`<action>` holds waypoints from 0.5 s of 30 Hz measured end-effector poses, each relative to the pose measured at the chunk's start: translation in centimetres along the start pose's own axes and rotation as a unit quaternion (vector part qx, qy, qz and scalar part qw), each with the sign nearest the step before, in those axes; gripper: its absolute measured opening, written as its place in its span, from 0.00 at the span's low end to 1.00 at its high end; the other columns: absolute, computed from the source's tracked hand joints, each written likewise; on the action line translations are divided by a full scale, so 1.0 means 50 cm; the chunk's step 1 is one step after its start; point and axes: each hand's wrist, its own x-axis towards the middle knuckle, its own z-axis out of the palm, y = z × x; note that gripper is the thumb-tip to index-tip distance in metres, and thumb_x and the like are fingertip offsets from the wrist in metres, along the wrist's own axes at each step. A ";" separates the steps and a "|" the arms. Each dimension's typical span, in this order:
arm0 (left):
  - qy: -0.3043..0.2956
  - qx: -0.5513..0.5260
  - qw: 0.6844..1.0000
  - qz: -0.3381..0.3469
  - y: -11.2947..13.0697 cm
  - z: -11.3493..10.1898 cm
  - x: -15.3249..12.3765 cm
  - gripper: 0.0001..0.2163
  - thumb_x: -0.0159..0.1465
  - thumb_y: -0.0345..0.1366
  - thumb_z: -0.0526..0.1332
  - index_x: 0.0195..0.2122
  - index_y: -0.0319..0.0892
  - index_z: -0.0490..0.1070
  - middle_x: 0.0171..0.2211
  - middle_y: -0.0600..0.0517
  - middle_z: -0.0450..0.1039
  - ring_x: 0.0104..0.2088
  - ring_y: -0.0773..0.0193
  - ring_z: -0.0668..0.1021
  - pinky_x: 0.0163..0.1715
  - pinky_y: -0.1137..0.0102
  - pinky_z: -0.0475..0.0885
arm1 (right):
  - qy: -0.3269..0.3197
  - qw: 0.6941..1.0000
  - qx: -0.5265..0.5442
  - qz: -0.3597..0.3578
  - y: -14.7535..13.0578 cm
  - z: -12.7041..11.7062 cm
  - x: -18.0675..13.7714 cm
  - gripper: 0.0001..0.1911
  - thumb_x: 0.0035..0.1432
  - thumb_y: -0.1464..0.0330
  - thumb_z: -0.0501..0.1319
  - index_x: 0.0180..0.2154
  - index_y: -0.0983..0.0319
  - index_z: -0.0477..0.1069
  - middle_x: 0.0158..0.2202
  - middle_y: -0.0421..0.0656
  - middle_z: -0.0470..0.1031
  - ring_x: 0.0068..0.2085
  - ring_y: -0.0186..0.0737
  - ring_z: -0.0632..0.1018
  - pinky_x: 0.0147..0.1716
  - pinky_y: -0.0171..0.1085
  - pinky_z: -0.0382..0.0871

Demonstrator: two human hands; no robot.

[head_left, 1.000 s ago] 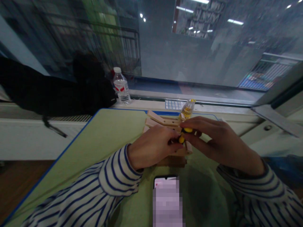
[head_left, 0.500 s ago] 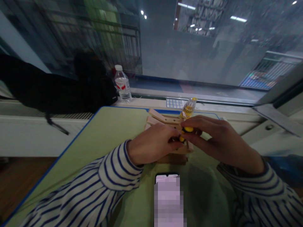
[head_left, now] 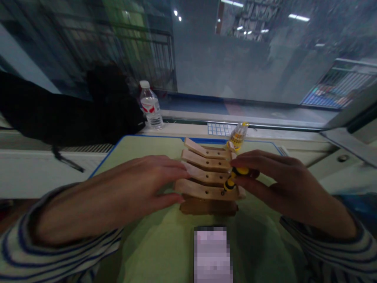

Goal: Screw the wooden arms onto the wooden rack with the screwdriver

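Observation:
A wooden rack [head_left: 206, 179] of stacked slanted slats with small holes stands on the green table [head_left: 153, 243]. My right hand [head_left: 273, 181] pinches a small yellow and black screwdriver [head_left: 234, 177], its tip down on the lowest slat at the rack's right end. My left hand [head_left: 132, 192] lies at the rack's left side, fingers stretched out and touching the slat ends.
A phone [head_left: 212, 253] lies on the table just in front of the rack. A small yellow-labelled bottle [head_left: 238, 135] stands behind the rack. On the window sill are a water bottle [head_left: 149, 105] and a black bag [head_left: 73, 114]. Glass fills the view beyond.
My left hand has let go near the screwdriver and slid left to the rack's side, fingers now spread. The right hand keeps the screwdriver, which has tilted onto the lowest slat.

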 end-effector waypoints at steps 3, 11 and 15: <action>0.029 0.028 0.999 0.020 0.000 0.009 -0.008 0.16 0.63 0.46 0.60 0.51 0.51 0.70 0.47 0.52 0.75 0.45 0.60 0.77 0.48 0.66 0.71 | 0.001 1.000 -0.003 0.010 -0.004 -0.003 -0.001 0.12 0.62 0.69 0.59 0.48 0.61 0.69 0.46 0.42 0.77 0.44 0.30 0.78 0.44 0.26 0.71; 0.056 0.053 0.997 0.010 0.013 0.021 -0.007 0.13 0.62 0.39 0.60 0.49 0.51 0.71 0.47 0.54 0.76 0.43 0.59 0.79 0.43 0.66 0.75 | -0.010 0.997 -0.064 0.035 0.001 -0.005 -0.020 0.15 0.63 0.65 0.58 0.51 0.55 0.68 0.50 0.38 0.75 0.45 0.33 0.79 0.47 0.28 0.73; 0.067 0.039 0.996 -0.033 0.000 0.043 -0.027 0.14 0.61 0.41 0.61 0.49 0.57 0.70 0.49 0.59 0.75 0.44 0.60 0.79 0.45 0.65 0.75 | -0.003 0.992 -0.124 0.025 0.004 -0.004 -0.035 0.21 0.62 0.61 0.58 0.56 0.52 0.66 0.52 0.38 0.74 0.44 0.39 0.79 0.43 0.32 0.78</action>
